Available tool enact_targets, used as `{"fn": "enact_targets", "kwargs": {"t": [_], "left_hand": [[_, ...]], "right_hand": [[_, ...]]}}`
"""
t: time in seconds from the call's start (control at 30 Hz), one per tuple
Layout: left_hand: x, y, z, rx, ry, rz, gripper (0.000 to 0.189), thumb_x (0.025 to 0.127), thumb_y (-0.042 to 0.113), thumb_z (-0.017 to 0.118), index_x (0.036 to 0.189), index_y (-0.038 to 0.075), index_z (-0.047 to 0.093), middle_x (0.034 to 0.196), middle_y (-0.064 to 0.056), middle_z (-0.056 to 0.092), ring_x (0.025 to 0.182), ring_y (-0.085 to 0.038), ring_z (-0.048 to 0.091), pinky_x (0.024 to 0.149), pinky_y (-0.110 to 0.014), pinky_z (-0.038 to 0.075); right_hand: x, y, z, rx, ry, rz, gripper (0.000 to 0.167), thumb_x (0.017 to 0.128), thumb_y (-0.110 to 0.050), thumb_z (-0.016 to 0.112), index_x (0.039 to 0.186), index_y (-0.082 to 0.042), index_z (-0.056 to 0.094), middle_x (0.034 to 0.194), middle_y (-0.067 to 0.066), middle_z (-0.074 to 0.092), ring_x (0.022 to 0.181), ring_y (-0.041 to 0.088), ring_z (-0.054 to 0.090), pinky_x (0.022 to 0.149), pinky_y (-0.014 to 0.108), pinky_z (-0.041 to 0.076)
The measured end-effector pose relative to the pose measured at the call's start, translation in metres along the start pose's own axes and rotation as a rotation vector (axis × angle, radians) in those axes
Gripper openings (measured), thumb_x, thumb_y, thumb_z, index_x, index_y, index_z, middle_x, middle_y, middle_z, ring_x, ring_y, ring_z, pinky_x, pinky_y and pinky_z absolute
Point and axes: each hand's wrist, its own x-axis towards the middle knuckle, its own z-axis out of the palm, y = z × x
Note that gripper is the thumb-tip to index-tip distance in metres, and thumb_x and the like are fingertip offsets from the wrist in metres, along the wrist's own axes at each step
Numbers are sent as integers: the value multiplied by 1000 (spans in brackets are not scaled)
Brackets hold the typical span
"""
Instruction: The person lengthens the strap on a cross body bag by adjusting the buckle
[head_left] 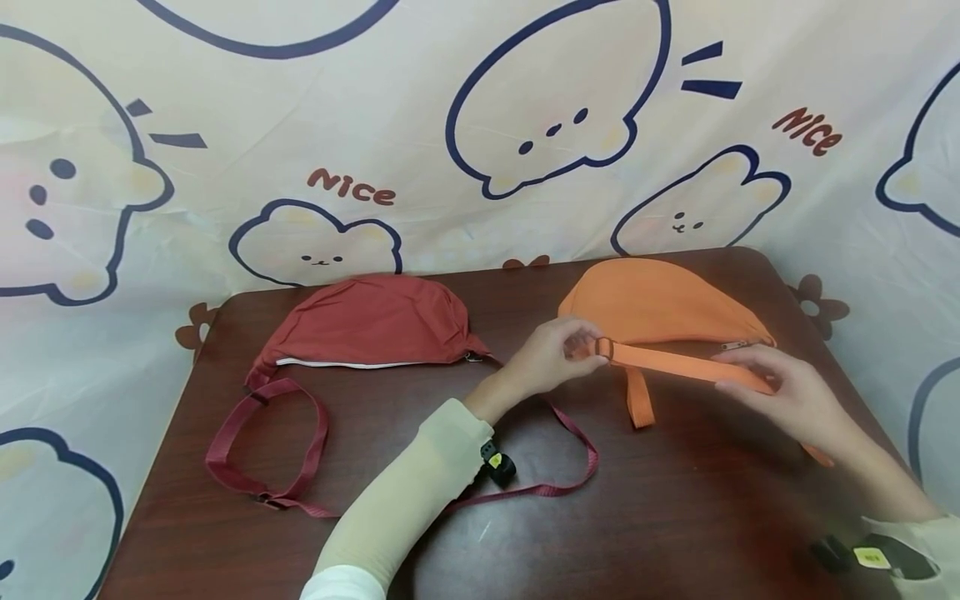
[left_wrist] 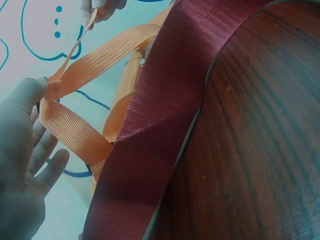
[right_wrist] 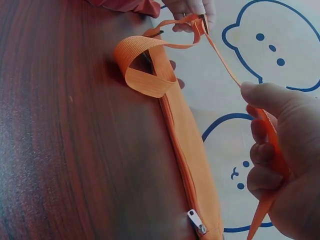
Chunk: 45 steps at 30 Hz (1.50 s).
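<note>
An orange waist bag (head_left: 652, 300) lies at the table's back right, its zipper pull (right_wrist: 196, 220) near one end. My left hand (head_left: 558, 354) pinches the dark slide buckle (head_left: 604, 349) on the bag's orange strap (head_left: 675, 364). With curled fingers, my right hand (head_left: 787, 400) grips the same strap farther right. Between the two hands the strap runs nearly straight, raised in front of the bag. A loop of it (right_wrist: 145, 70) hangs below the buckle. In the left wrist view, a wide dark red strap (left_wrist: 160, 115) crosses close to the camera and hides part of the orange bag.
A red waist bag (head_left: 375, 321) with a white-edged zipper lies at the back left. Its dark red strap (head_left: 318, 433) loops across the table (head_left: 675, 517) and passes under my left forearm. A cartoon-printed cloth (head_left: 480, 217) hangs behind and beside the table.
</note>
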Motion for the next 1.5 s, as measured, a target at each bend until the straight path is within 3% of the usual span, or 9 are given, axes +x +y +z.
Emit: {"fn": "enact_targets", "kwargs": {"t": [0.2,0.4,0.53,0.77,1.03,1.2,1.5], "left_hand": [[0,1,-4,-18,14,15,28,91,14,79,115,5,67,97,-4,66,88,-18,64,79,-34,56],[-2,0,-6,7,-23,20,28,89,16,81,113,7,67,96,-1,66,88,-12,62,77,-30,55],[-3,-1,-6,14,-77,15,30,88,17,82,112,9,65,93,2,65,88,-12,62,74,-25,53],[-7,2,-5,56,-200,-14,30,88,21,82,112,12,65,95,4,64,90,-10,60,78,-22,52],[-10,4,4,187,-308,-44,30,89,29,81,112,16,65,102,9,64,96,-3,59,85,-18,46],[-9,4,9,261,-327,-18,30,89,31,81,112,18,67,107,9,66,100,-4,59,89,-18,45],[-11,2,7,200,-308,-10,37,89,33,82,118,14,68,119,5,68,114,-7,61,98,-19,43]], "right_hand": [[0,-4,0,3,-51,-41,41,84,-11,85,123,-16,72,120,1,66,112,-7,48,88,2,35],[-2,-8,1,-41,-107,-28,34,87,-18,83,120,-19,73,117,4,71,109,-8,51,86,5,35],[-2,-9,1,-84,-160,-34,31,89,-22,81,119,-22,73,110,-3,72,98,0,57,82,13,42],[-5,-5,8,-42,-299,-36,32,93,-22,77,123,-17,69,77,-9,58,68,9,54,60,25,43],[-10,0,19,38,-488,12,41,98,-29,70,133,-10,63,87,-9,64,73,8,57,65,26,46],[-12,2,24,53,-536,24,41,98,-32,70,130,-7,63,89,-6,64,74,8,57,63,27,45],[-17,5,27,62,-552,24,42,99,-34,68,131,-7,63,92,-6,65,78,8,59,65,26,47]]}}
